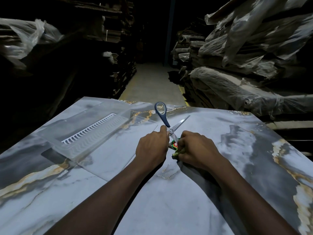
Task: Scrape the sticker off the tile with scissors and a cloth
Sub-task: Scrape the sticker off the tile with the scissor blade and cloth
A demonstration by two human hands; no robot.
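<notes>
My left hand (152, 146) grips wide-open scissors (166, 123) with blue handles. One handle loop points away from me, one blade sticks up to the right, and the other blade slants down onto a green and red sticker (174, 145) on the marbled grey tile (220, 150). My right hand (196, 150) is curled just right of the sticker, holding a yellow-green cloth (176, 153) against the tile. Most of the cloth is hidden under the fingers.
A clear plastic tray (88, 133) with a white slotted insert lies on the tile to the left of my hands. Beyond the tile's far edge a dim aisle runs between stacks of cartons, some wrapped in plastic (245, 65).
</notes>
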